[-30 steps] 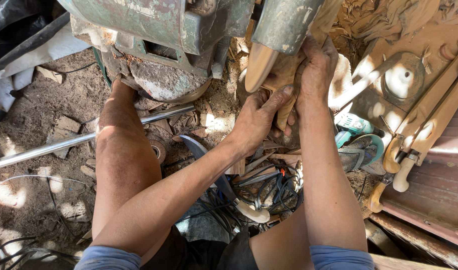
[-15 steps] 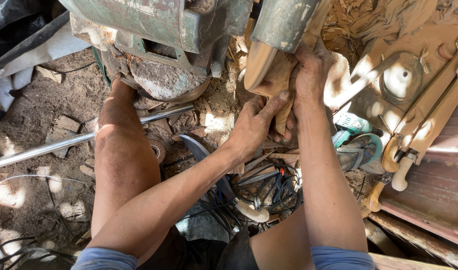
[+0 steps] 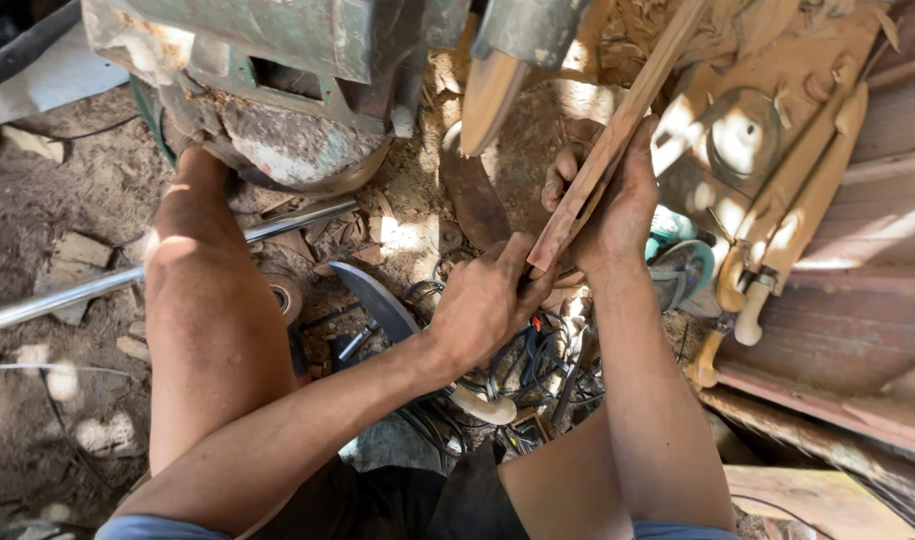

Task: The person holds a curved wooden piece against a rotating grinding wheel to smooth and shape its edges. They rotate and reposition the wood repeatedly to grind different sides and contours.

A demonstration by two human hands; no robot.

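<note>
Slat (image 3: 618, 135) of reddish wood ran on a slant through the upper middle of the frame, its long axis rising from lower left to upper right, the low end near the centre and the high end passing out at the top edge. Both hands were on its lower half.

Largest in view, a worn green machine (image 3: 278, 60) filled the upper left, and a dusty counter (image 3: 878, 120) strewn with shavings took the upper right. On that counter lay a round metal disc (image 3: 743, 135) and some pale wooden handles (image 3: 753, 310). The person's bare leg (image 3: 213, 320) came down the left centre over the dirt floor (image 3: 48, 200), and a steel pipe (image 3: 128, 275) crossed behind it. A curved dark blade (image 3: 378, 300) lay on the floor just right of the leg, beside a tangle of cables (image 3: 528, 370) at lower centre.

The right hand (image 3: 618, 205) was the higher one, wrapped around the slat from the right side, its grip closed on the wood with fingertips showing on the far edge. The left hand (image 3: 488, 300) sat at the slat's bottom end, its grip closed there with the thumb up against the wood. So the slat stretched up and away to the right from both grips, the left hand nearer its low end, the right nearer its middle.
</note>
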